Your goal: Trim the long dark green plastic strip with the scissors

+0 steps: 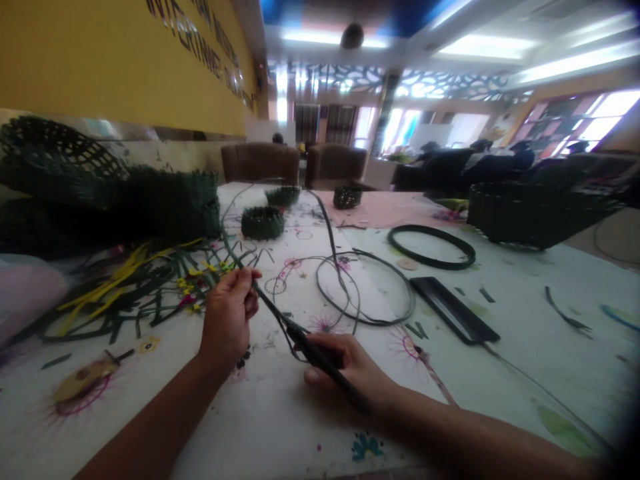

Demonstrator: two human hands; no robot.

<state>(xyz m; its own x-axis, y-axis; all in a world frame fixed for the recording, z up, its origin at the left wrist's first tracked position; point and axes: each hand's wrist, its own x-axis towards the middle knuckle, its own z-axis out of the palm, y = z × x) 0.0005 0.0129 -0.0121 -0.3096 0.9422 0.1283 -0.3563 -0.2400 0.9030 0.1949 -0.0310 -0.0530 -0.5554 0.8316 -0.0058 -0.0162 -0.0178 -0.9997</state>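
Observation:
My left hand (231,313) is closed, its thumb and fingers pinching a long dark green strip (267,300) that runs past it and loops up and away over the table. My right hand (353,373) is wrapped round a slim dark tool with a long handle (325,360), whose exact kind I cannot make out. The tool's front end meets the strip between my two hands. Beyond my right hand, a thin green hoop (410,293) of coiled strand lies flat on the table.
Loose green and yellow strips (145,293) heap at the left, below dark woven baskets (170,200). Small woven rings (263,222) stand at the back. On the right are a thick green hoop (430,247), a black rectangular frame (455,310) and a large dark basket (525,213).

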